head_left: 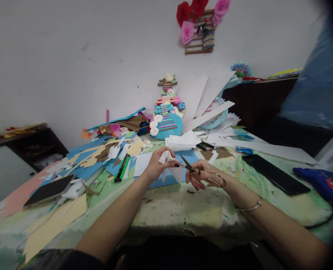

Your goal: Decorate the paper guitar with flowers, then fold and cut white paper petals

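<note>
Scissors (188, 163) held in right hand (198, 174) point to ten o'clock; white paper (174, 173), pinched by left hand (158, 165), lies at nine.

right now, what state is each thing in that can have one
left hand: gripping white paper
white paper: folded
right hand: holding scissors
scissors: blades apparently apart
right phone: lying flat, screen dark
left phone: lying flat, screen dark
blue tool: lying down, power unclear

The bench (225, 221) is draped in a green-stained cover (177, 213) and strewn with loose paper (142, 165). A black phone (276, 174) and a blue tool (318, 183) are laid at right, a tan sheet (52, 227) at front left.
</note>
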Available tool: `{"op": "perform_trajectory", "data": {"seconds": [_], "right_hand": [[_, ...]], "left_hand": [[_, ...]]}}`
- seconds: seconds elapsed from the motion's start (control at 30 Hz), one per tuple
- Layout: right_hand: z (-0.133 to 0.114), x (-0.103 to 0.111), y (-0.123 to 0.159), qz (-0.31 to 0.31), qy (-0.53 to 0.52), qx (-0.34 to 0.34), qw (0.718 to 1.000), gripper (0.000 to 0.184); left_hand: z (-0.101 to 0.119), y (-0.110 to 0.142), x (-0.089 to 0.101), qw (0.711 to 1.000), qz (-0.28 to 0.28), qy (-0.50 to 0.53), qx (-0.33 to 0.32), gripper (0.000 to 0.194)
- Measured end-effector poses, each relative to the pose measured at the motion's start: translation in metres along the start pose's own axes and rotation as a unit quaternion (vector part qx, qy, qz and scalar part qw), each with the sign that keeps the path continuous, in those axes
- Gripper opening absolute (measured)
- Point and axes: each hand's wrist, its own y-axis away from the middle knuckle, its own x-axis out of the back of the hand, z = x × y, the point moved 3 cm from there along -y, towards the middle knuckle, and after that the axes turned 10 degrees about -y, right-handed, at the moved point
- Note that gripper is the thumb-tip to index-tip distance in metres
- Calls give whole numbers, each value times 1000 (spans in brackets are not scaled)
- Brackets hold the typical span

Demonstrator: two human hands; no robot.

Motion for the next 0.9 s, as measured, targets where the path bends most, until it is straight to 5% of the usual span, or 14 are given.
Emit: {"op": "perform_trajectory", "data": {"seconds": [0.43, 0.9], "right_hand": [[-7, -2, 2, 57, 29, -64, 996, 56], [-14, -7, 3, 76, 39, -16, 996, 53]], "left_hand": [[8, 0, 3, 1000, 10, -7, -10, 38], [14, 1, 12, 998, -1, 66, 2, 44]]}}
